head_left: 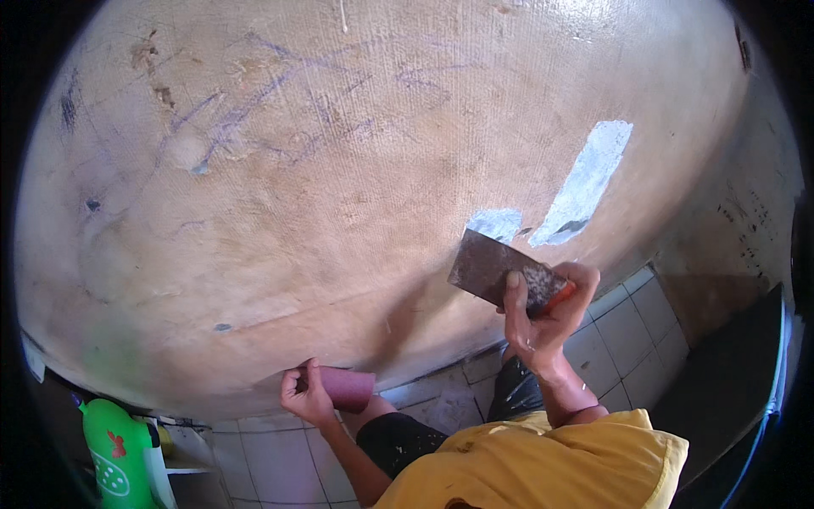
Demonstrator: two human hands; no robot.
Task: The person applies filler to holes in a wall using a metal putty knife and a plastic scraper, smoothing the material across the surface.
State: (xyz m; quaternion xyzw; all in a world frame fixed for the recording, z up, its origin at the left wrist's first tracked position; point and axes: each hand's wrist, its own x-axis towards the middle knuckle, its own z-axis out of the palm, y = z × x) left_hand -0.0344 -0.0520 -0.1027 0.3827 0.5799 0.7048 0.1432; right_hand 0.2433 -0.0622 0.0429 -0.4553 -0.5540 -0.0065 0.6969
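My right hand [551, 327] grips a wide, dark metal scraper [483, 267] with an orange handle, its blade raised in front of the wall [297, 220] and speckled with pale material. Just behind the blade's tip is a small light patch [493, 222] of exposed surface, with a longer white patch [581, 182] up to its right. My left hand [309, 394] holds a curled maroon sheet [348, 388], apparently sandpaper, low by the base of the wall. The wall is tan, rough and marked with purple scribbles.
A green inflatable-looking object [119, 454] stands at the lower left beside a white shelf [182, 467]. A white tiled floor [627, 335] runs along the wall's base. A dark panel [712, 382] with a blue edge stands at the right.
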